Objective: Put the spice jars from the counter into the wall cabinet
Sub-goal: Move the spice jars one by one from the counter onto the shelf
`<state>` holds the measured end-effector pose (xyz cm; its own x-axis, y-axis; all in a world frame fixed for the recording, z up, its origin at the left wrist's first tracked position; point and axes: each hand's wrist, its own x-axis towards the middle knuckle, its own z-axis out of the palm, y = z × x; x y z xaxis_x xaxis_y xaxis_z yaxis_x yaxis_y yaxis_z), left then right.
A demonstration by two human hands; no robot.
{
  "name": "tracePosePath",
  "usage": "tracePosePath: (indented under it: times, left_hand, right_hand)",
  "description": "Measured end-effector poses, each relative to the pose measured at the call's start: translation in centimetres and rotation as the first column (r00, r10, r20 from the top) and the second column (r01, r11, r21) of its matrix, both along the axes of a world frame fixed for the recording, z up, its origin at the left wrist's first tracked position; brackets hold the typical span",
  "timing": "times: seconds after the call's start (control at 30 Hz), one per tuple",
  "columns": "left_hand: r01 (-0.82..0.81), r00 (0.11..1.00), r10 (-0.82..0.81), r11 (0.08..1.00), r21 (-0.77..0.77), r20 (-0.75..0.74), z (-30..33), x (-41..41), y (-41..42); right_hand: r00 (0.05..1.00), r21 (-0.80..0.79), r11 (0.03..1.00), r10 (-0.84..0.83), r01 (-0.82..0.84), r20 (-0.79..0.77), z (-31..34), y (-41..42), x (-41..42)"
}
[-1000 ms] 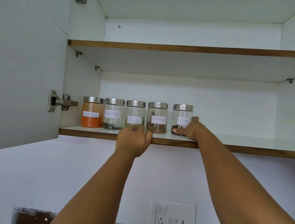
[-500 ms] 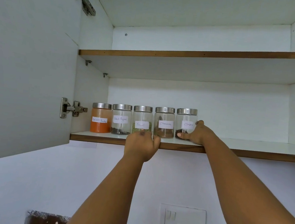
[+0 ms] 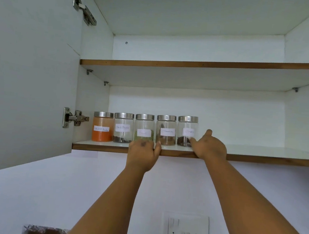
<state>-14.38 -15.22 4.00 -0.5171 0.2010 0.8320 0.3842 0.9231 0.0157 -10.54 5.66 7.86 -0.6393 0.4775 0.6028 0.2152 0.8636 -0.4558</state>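
Several steel-lidded glass spice jars stand in a row at the left of the wall cabinet's lower shelf (image 3: 268, 152): an orange powder jar (image 3: 102, 129), a black pepper jar (image 3: 123, 128), a fennel jar (image 3: 144, 126), a cinnamon jar (image 3: 166, 131) and a cloves jar (image 3: 187, 131). My left hand (image 3: 143, 154) is at the shelf's front edge, fingers curled around the fennel jar's base and hiding it. My right hand (image 3: 211, 146) is beside the cloves jar with its fingers spread and thumb raised. Only a fingertip touches the glass.
The cabinet door (image 3: 32, 69) hangs open at the left on two hinges. The upper shelf (image 3: 192, 64) holds nothing. On the wall below are a switch and socket plate (image 3: 186, 231) and a strip of dark counter (image 3: 42, 232).
The cloves jar slid left against the cinnamon jar. My right hand has since loosened from it, thumb lifting off. My left hand stays at the fennel jar.
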Motion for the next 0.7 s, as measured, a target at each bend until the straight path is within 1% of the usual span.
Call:
tracePosePath:
  times: [0.07, 0.1, 0.13, 0.17, 0.2, 0.27, 0.33, 0.43, 0.5, 0.53, 0.57, 0.63, 0.7]
  left_hand:
    - [0.039, 0.999, -0.04, 0.997, 0.059, 0.025, -0.5, 0.5, -0.1]
    - [0.06, 0.998, -0.062, 0.994, 0.087, 0.021, -0.9, 0.9, -0.2]
    - [0.078, 0.997, -0.08, 0.991, 0.107, 0.01, -1.5, 1.4, -0.2]
    - [0.095, 0.995, -0.096, 0.989, 0.115, 0.002, -2.2, 1.9, -0.3]
    - [0.108, 0.994, -0.109, 0.988, 0.109, 0.0, -3.0, 2.5, -0.4]
    - [0.135, 0.99, -0.137, 0.989, 0.06, 0.025, -5.0, 4.2, -0.6]
    - [0.153, 0.984, -0.154, 0.988, 0.022, 0.086, -7.8, 6.1, -1.0]
    - [0.151, 0.954, -0.152, 0.988, 0.022, 0.257, -13.2, 9.3, -2.2]
    - [0.144, 0.929, -0.154, 0.988, 0.054, 0.336, -17.1, 11.7, -3.2]
    - [0.149, 0.914, -0.169, 0.985, 0.082, 0.369, -18.6, 13.1, -3.5]
    - [0.16, 0.889, -0.193, 0.981, 0.113, 0.415, -20.0, 14.6, -4.0]
    - [0.171, 0.85, -0.209, 0.978, 0.122, 0.484, -22.4, 17.2, -4.6]
    - [0.174, 0.829, -0.207, 0.978, 0.112, 0.519, -24.1, 19.3, -5.1]
  right_hand:
    - [0.987, 0.176, 0.981, -0.053, 0.081, -0.154, -2.4, -0.4, 1.5]
    - [0.973, 0.274, 0.955, -0.047, 0.11, -0.226, -3.9, -0.6, 2.3]
    - [0.964, 0.353, 0.928, -0.023, 0.118, -0.264, -5.5, -0.7, 3.1]
    - [0.962, 0.392, 0.915, 0.017, 0.095, -0.273, -6.9, -0.8, 3.8]
    - [0.959, 0.395, 0.917, 0.059, 0.057, -0.277, -8.3, -0.9, 4.4]
    - [0.957, 0.323, 0.946, 0.117, -0.026, -0.265, -10.9, -1.3, 6.0]
    - [0.961, 0.26, 0.963, 0.137, -0.073, -0.239, -14.0, -2.2, 7.7]
    - [0.974, 0.17, 0.978, 0.15, -0.121, -0.171, -20.2, -4.1, 11.0]
    - [0.97, 0.092, 0.981, 0.186, -0.173, -0.158, -24.0, -5.5, 13.6]
    - [0.965, 0.029, 0.981, 0.196, -0.194, -0.175, -25.4, -6.1, 14.9]
    - [0.959, -0.067, 0.976, 0.19, -0.208, -0.213, -26.6, -6.9, 16.2]
    - [0.944, -0.233, 0.953, 0.113, -0.191, -0.31, -28.1, -8.1, 18.4]
    - [0.934, -0.309, 0.932, 0.073, -0.188, -0.348, -29.3, -9.1, 20.6]
